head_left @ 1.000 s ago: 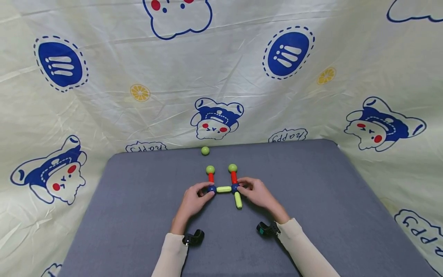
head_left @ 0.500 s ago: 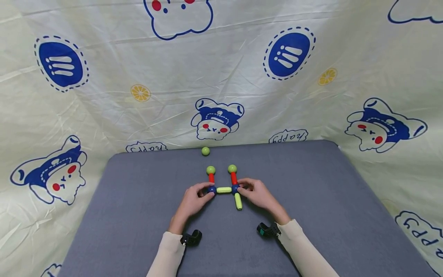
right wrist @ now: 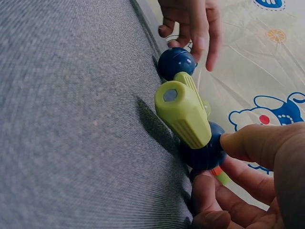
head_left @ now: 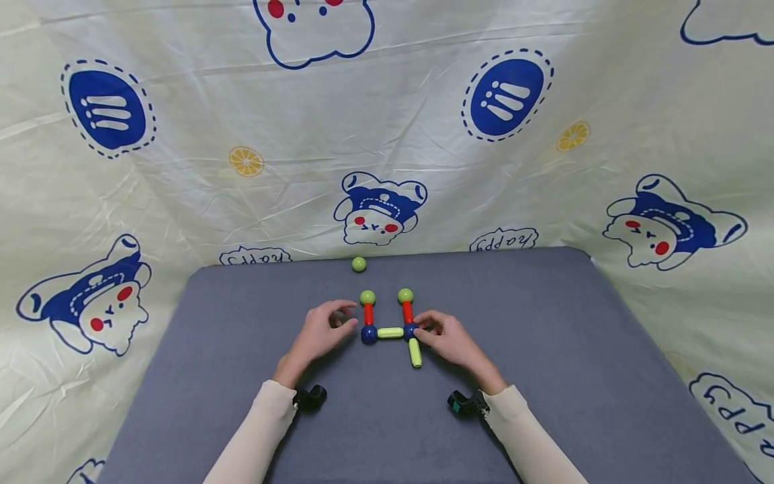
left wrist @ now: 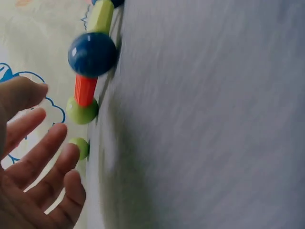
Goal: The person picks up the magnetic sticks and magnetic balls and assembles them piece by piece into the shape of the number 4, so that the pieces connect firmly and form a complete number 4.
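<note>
A figure of coloured rods and balls lies on the grey table. Its left blue ball (head_left: 369,335) joins a red rod (head_left: 368,314) tipped by a green ball (head_left: 367,297) and a yellow-green rod (head_left: 390,333) running across. At that rod's other end is the right blue ball (right wrist: 202,151), which my right hand (head_left: 449,338) pinches between thumb and fingers. A second red rod (head_left: 408,312) with a green ball (head_left: 406,296) points away from it, and a free-ended yellow-green rod (right wrist: 183,114) points nearer. My left hand (head_left: 320,331) hovers left of the figure, fingers loosely bent, holding nothing.
A loose green ball (head_left: 359,264) sits near the back edge of the grey table (head_left: 254,296). Behind and at the sides hangs a pale printed cloth (head_left: 290,121). Each wrist wears a black camera strap.
My left hand has let go of the left blue ball and moved away to the left. My right hand keeps its grip on the right blue ball, and the figure has barely shifted.
</note>
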Demonstrator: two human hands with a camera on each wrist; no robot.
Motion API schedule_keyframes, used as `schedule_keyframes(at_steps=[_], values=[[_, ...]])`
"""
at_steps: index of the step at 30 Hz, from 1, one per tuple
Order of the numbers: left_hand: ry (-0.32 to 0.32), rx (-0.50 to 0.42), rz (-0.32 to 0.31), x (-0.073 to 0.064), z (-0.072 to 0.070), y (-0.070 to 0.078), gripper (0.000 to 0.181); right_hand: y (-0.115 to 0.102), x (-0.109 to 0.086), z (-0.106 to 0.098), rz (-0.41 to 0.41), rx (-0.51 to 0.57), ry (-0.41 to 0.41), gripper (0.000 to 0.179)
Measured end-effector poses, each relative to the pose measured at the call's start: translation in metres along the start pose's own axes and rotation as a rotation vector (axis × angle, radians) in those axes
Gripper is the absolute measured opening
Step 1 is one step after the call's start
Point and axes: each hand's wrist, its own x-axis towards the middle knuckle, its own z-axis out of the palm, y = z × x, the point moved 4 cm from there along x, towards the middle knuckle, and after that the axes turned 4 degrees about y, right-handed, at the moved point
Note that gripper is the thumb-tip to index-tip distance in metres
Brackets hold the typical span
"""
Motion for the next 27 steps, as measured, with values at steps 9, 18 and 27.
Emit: schedule_keyframes(at_steps=[9,18,27], values=[[0.001,0.077,-0.005,0.040,-0.009,-0.009,0.048,0.001,0.001,-0.002,0.001,0.001,0.011,0.023],[0.026,0.032,-0.096,0.083,-0.002,-0.024,0.062,0.001,0.004,-0.005,-0.008,-0.004,0.013,0.023],[0.087,-0.024,-0.172,0.103,0.008,-0.035,0.060,0.005,0.003,0.000,-0.029,0.009,0.005,0.021]])
